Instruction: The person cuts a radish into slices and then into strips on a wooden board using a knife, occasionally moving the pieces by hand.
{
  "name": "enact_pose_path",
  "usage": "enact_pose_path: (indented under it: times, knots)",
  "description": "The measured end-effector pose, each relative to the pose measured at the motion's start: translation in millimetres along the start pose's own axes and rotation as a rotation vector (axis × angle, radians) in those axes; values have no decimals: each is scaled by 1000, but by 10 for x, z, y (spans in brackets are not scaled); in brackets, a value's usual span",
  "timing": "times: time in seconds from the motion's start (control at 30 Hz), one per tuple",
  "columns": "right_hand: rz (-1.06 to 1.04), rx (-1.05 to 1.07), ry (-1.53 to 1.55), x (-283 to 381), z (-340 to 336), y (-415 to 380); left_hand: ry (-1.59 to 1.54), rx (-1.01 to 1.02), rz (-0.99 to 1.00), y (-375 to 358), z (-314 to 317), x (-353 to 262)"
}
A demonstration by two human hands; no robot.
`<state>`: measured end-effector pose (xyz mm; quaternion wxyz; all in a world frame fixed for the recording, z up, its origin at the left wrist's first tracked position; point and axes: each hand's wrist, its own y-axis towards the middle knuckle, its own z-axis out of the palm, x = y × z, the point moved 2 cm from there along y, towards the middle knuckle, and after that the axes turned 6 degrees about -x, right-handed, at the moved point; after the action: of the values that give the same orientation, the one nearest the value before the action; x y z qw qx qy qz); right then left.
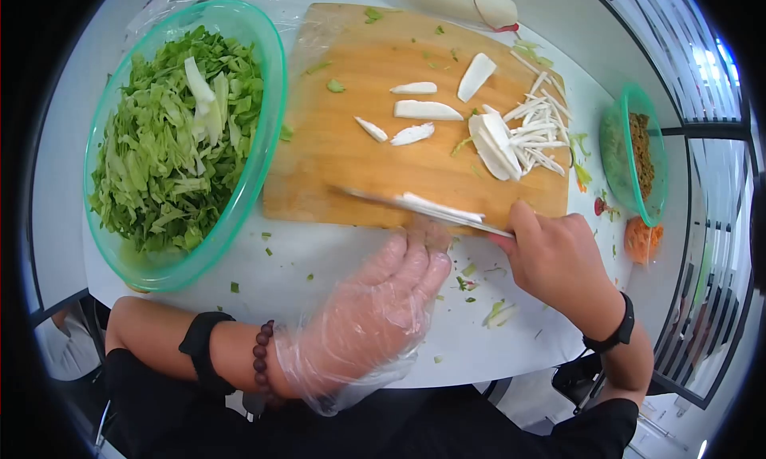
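My right hand is closed around the handle of a knife, its blade pointing left across the near edge of the wooden cutting board. My left hand, in a clear plastic glove, has its fingers together against a white radish piece at the blade; the fingertips are partly hidden. A thin white radish slice shows along the far side of the blade. Farther back on the board lie several loose radish slices, a stack of slices and a pile of thin radish strips.
At left stands a green bowl heaped with shredded lettuce. A large white radish lies behind the board. To the right are a smaller green bowl with brown food and an orange shredded heap. Green scraps dot the white table.
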<state>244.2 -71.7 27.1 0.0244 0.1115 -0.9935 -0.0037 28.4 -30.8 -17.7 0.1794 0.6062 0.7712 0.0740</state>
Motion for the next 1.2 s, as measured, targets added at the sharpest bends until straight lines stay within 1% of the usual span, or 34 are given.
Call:
enact_pose_path:
  times: [0.03, 0.13, 0.23, 0.37, 0.53, 0.63, 0.73, 0.83, 0.93, 1.03, 1.13, 1.2]
  knots:
    - [6, -24, -3, 6, 13, 9, 52, 8, 30, 9, -19, 10]
    - [108, -16, 114, -48, -20, -18, 92, -25, -7, 28, -39, -4]
    - [80, -27, 135, -10, -46, -128, -30, -61, -117, -7, 16, -39]
    - [70, -43, 120, 17, -61, -218, -13, -91, -107, -24, 44, -41]
    - [79, -5, 53, 0, -57, -237, 16, -63, -59, 7, 4, -10]
    - [83, 17, 14, -4, -54, -250, -55, -67, -105, 9, -4, -14]
    - [156, 116, 26, 14, -67, -250, -31, -91, -95, 13, 19, -11]
    - [128, 83, 71, 31, 18, -208, 7, -91, -54, 49, -10, -1]
    - [118, 57, 87, 162, 13, -32, 6, -66, -75, 11, 20, -8]
    - [104, -45, 112, 135, 90, -26, 68, -7, -23, 62, -63, 51]
    - [178, -163, 188, 97, 117, -89, 134, -25, 14, 43, -105, 64]
    - [238, -157, 158, 57, 77, -139, 161, -22, -5, 41, -116, 48]
